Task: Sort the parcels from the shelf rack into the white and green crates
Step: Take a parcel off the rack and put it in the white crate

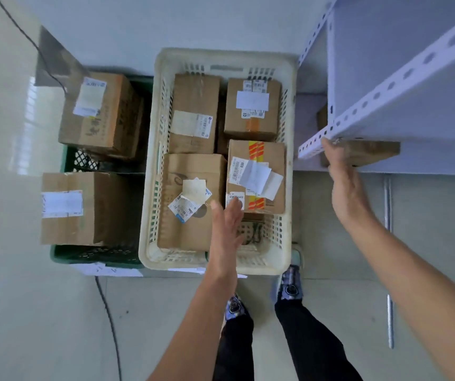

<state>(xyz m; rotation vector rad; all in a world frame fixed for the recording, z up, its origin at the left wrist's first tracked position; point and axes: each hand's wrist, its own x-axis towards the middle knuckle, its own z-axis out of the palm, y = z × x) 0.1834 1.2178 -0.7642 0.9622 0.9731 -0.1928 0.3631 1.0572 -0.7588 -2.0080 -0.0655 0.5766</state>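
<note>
Head cam: L forearm (pixel 193 312) & R forearm (pixel 413 270) sit closest, w/ dark trousers (pixel 311 339) & patterned shoes (pixel 290 284) under them. L hand (pixel 227 224) hovers over the near end of the white crate (pixel 262 266), fingers straight, slightly apart, holding nothing. Just beyond its fingertips: striped-tape parcel (pixel 257 171). Left of them: peeling-label parcel (pixel 190 199). Farther back in the same crate: rear-left parcel (pixel 194 111) & rear-right parcel (pixel 252 108). Well left of the L hand: green crate (pixel 64 255) w/ near parcel (pixel 83 207) & far parcel (pixel 100 114) rising above its rim. R hand (pixel 344 185) is stretched flat, fingers together, gripping nothing, tips at the front rail of the shelf rack (pixel 358 108). Just right of those tips, shelf parcel (pixel 371 154) lies on the shelf; contact w/ it: can't tell.
</note>
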